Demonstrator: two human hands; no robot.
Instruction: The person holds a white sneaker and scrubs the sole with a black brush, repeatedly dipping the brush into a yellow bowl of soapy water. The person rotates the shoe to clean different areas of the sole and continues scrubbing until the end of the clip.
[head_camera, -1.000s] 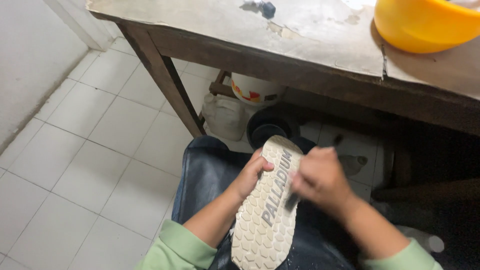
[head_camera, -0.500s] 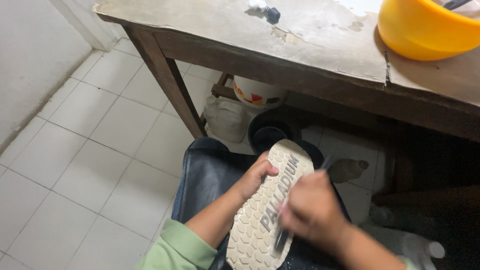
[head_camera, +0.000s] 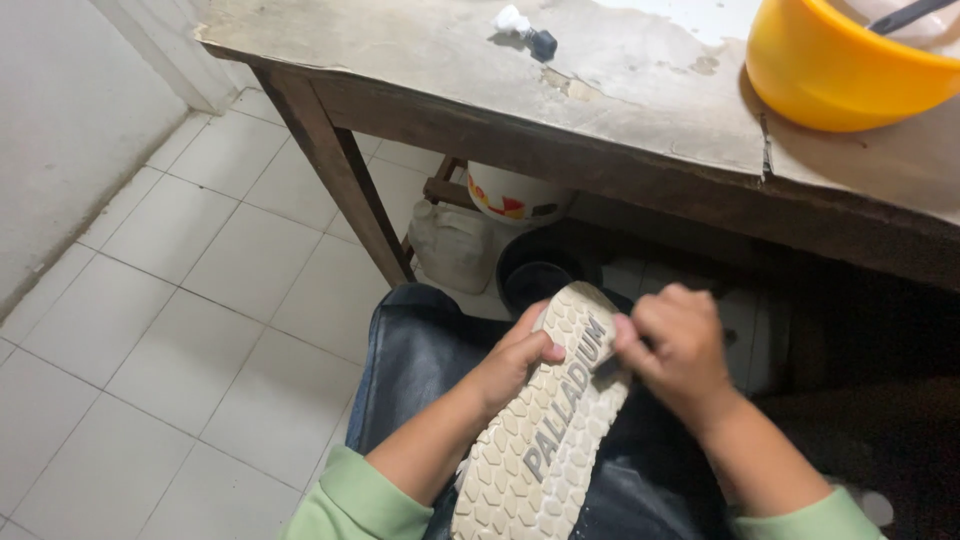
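A shoe lies upturned on my lap, its off-white treaded sole facing up with grey raised lettering along the middle. My left hand grips the shoe's left edge near the toe, thumb across the sole. My right hand is closed in a fist against the sole's right edge near the toe. It holds a thin dark tool that is almost wholly hidden in the fingers. Both arms wear light green sleeves. Dark trousers lie under the shoe.
A worn wooden table stands just ahead, its leg to the left. On it are a yellow bowl and a small white and dark object. Beneath it sit a white bucket, a dark bucket and a pale bag.
My right hand went down the sole with the tool, then came back up to the toe end. The shoe and my left hand have barely moved.
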